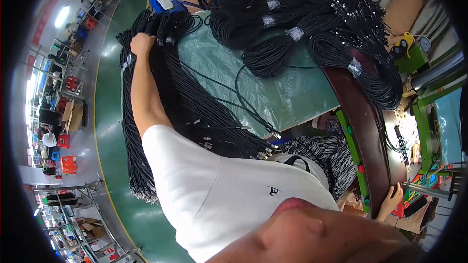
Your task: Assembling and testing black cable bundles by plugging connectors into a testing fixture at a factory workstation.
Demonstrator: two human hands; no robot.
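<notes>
My left hand [142, 44] is closed on a bundle of long black cables [127, 97] at the far left, its fingertips partly hidden. More black cables [209, 97] lie beside it, their metal-tipped ends near my white-sleeved body. At the lower right, my right hand [390, 203] rests at the end of a brown padded strip [360, 117], with fingers stretched out near a metal rod [429, 191]. No held object shows in it.
Coiled black cable bundles [273, 58], tied with clear wrap, cover the back of a green table [302, 95]. A green-framed machine [429, 122] stands at the right. Beyond the green floor, shelving [78, 219] and red stools [69, 164] line the left.
</notes>
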